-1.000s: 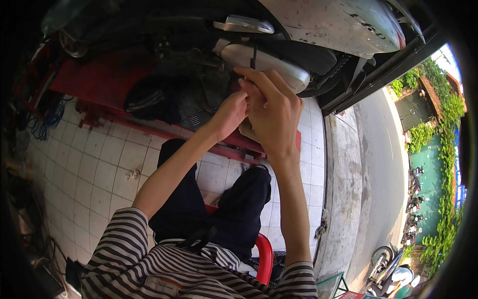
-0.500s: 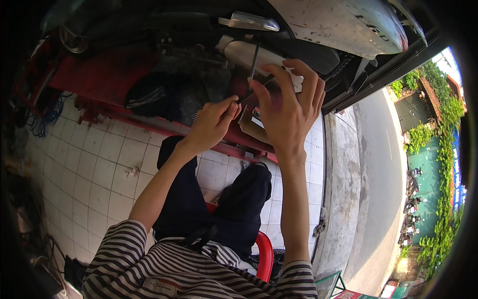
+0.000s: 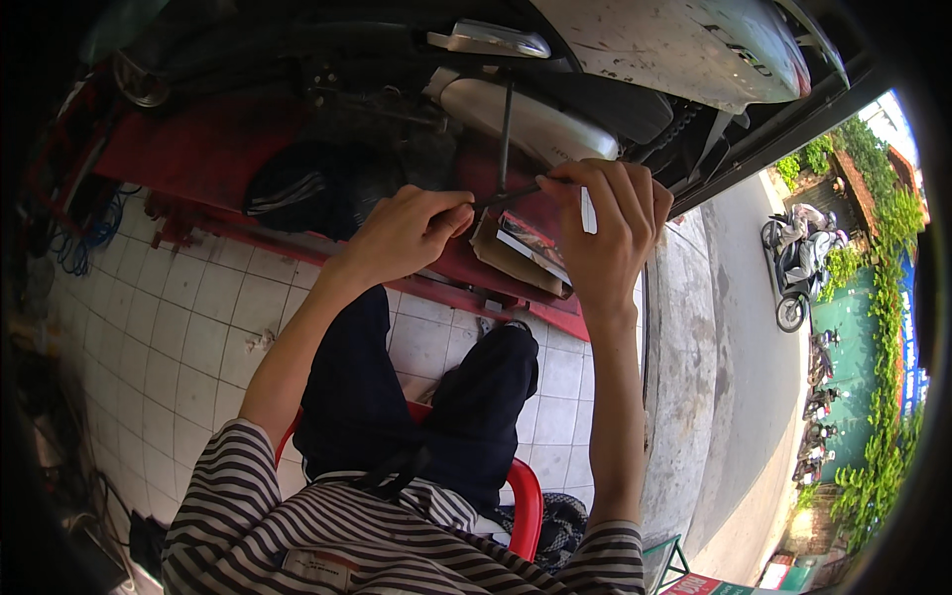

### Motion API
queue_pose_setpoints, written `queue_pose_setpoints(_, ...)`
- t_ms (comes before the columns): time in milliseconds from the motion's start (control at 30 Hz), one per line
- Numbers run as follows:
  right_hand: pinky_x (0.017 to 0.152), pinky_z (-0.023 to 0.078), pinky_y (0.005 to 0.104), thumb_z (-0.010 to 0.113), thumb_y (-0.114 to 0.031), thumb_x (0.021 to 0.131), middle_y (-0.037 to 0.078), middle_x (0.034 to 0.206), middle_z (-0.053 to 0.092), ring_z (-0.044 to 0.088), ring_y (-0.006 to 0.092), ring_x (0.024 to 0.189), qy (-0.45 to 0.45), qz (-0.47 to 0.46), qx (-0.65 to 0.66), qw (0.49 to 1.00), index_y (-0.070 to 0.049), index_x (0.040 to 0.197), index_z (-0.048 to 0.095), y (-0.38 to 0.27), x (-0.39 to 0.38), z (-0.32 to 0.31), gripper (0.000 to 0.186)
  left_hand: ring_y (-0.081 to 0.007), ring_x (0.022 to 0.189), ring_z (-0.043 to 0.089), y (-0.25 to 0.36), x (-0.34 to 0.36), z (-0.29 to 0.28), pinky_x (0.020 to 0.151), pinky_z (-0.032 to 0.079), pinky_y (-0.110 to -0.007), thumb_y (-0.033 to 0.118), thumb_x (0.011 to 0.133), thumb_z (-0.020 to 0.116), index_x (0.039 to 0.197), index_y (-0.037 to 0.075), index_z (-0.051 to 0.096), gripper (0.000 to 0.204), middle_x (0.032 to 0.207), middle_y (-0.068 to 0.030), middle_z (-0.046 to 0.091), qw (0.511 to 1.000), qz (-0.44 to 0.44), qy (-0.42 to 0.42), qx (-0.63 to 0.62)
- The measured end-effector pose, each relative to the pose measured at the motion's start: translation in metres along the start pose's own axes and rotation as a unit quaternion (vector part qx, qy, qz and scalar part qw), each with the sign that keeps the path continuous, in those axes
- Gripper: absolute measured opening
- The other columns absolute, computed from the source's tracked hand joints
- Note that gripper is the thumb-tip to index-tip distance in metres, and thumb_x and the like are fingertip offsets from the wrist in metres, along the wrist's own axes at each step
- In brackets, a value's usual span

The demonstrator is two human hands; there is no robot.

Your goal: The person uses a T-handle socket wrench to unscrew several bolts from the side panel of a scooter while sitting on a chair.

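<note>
My left hand (image 3: 416, 226) pinches one end of a thin dark piece (image 3: 493, 200), which looks like a bar or strap. My right hand (image 3: 605, 218), fingers curled, grips its other end. An upright metal rod (image 3: 506, 134) runs down behind this piece, beside the silver casing (image 3: 532, 117) of a raised motorbike (image 3: 654, 50). Below, between my hands, an open cardboard box (image 3: 511, 264) holds items I cannot make out, on a red lift platform (image 3: 164, 159). A dark cloth-like bundle (image 3: 297, 193) lies on that platform, left of my left hand.
I sit on a red plastic chair (image 3: 526, 506) over white tiles (image 3: 198, 347). Blue hoses (image 3: 79, 253) lie at the left. To the right are a pavement (image 3: 674, 397), a road (image 3: 739, 397), parked motorbikes (image 3: 818, 407) and a passing motorbike with riders (image 3: 798, 258).
My hands have moved apart: the left down and leftward, the right to the right, with the dark piece between them. The box shows more. A motorbike with riders has appeared on the road.
</note>
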State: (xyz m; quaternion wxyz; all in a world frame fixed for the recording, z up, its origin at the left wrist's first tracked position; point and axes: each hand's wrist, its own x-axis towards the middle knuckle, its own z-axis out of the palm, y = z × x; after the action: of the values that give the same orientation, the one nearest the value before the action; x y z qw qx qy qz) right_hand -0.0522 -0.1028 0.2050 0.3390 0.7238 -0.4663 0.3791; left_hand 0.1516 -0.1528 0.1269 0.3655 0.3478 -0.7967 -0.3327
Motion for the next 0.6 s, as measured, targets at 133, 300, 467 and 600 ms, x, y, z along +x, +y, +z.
queue_pose_setpoints(133,0.083,0.037,0.0321,0.078,-0.013,0.077,-0.003,0.079,0.066,0.059,0.0165,0.078,0.007,0.024,0.025,0.999,-0.013,0.078,0.069,-0.004,-0.002,0.005,0.010,-0.0318,0.072,0.068,-0.008,0.002,-0.002,0.067,0.051,-0.040,0.024,0.099,0.056,0.104,0.003,0.070,0.025,0.080,-0.0148,0.070,0.999,0.020,0.001,-0.025)
queue_pose_setpoints(300,0.083,0.037,0.0320,0.078,-0.011,0.077,-0.002,0.078,0.065,0.059,0.0166,0.077,0.019,0.042,0.028,0.999,-0.013,0.077,0.068,-0.001,-0.008,0.005,0.011,-0.0332,0.074,0.068,-0.001,0.009,-0.011,0.069,0.051,-0.040,0.022,0.097,0.058,0.101,0.004,0.072,0.023,0.082,-0.0149,0.071,0.999,0.015,-0.051,0.012)
queue_pose_setpoints(467,0.080,0.036,0.0326,0.078,-0.013,0.075,-0.004,0.076,0.064,0.059,0.0162,0.075,0.035,0.065,0.042,0.996,-0.014,0.076,0.067,-0.001,-0.014,0.009,0.011,-0.0339,0.074,0.068,-0.004,0.011,-0.015,0.071,0.052,-0.040,0.022,0.096,0.059,0.101,0.007,0.074,0.021,0.081,-0.0141,0.071,0.998,0.034,-0.052,0.030)
queue_pose_setpoints(600,0.080,0.039,0.0318,0.074,-0.007,0.081,0.002,0.078,0.065,0.060,0.0171,0.075,0.013,0.089,0.064,0.994,-0.008,0.080,0.066,-0.006,-0.020,0.007,0.009,-0.0339,0.073,0.068,0.000,0.011,-0.016,0.069,0.053,-0.041,0.021,0.097,0.059,0.101,0.007,0.073,0.021,0.080,-0.0139,0.071,0.996,0.039,-0.068,0.034)
